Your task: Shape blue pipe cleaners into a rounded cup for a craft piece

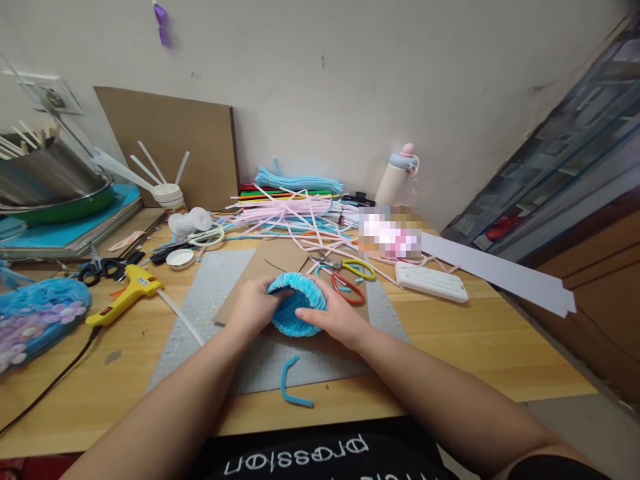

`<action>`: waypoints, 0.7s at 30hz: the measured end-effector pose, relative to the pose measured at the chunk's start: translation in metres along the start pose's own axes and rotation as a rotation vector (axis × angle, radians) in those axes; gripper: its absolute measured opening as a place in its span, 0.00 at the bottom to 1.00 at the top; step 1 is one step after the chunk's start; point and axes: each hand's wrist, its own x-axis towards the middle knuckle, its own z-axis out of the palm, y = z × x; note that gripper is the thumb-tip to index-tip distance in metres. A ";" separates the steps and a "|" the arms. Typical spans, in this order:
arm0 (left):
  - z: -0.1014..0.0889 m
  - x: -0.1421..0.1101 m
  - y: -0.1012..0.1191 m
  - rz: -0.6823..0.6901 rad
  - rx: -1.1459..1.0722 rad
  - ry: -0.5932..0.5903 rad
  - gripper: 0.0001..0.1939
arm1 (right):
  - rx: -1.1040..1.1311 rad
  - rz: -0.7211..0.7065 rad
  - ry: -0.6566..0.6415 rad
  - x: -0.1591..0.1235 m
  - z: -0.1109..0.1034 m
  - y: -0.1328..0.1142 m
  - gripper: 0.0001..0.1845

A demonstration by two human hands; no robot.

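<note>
Both of my hands grip a small round bowl-like piece [295, 317] made of fuzzy blue pipe cleaners, its hollow side tilted toward me. My left hand [253, 307] wraps the left rim, with the fingertips partly hidden by it. On the other side my right hand [337, 313] holds the rim, its thumb reaching into the hollow. A cardboard sheet [250, 280] lies beneath on a grey cutting mat [240, 373]. Close behind the right hand are red-handled pliers [349, 288] and a yellow-handled pair [361, 269]. A bent blue pipe-cleaner piece [286, 387] lies nearer to me.
At left lie a yellow glue gun [125, 293], black scissors [103, 267] and a blue item with flowers [45, 320]. Piles of pipe cleaners [290, 207] run along the wall, with a bottle [395, 177] beside them. A white case [431, 281] rests at right.
</note>
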 end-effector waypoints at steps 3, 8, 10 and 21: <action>0.001 -0.001 0.000 -0.039 -0.010 0.045 0.13 | 0.031 -0.012 0.013 -0.003 0.006 -0.002 0.37; 0.006 0.003 0.004 -0.084 -0.043 0.115 0.17 | 0.086 -0.022 0.178 0.000 0.008 0.003 0.44; 0.007 0.008 0.006 -0.080 -0.056 0.076 0.17 | 0.144 -0.015 0.263 0.004 0.002 0.006 0.40; 0.002 0.021 0.005 -0.062 0.022 -0.039 0.11 | -0.066 -0.098 0.184 0.008 -0.009 0.003 0.38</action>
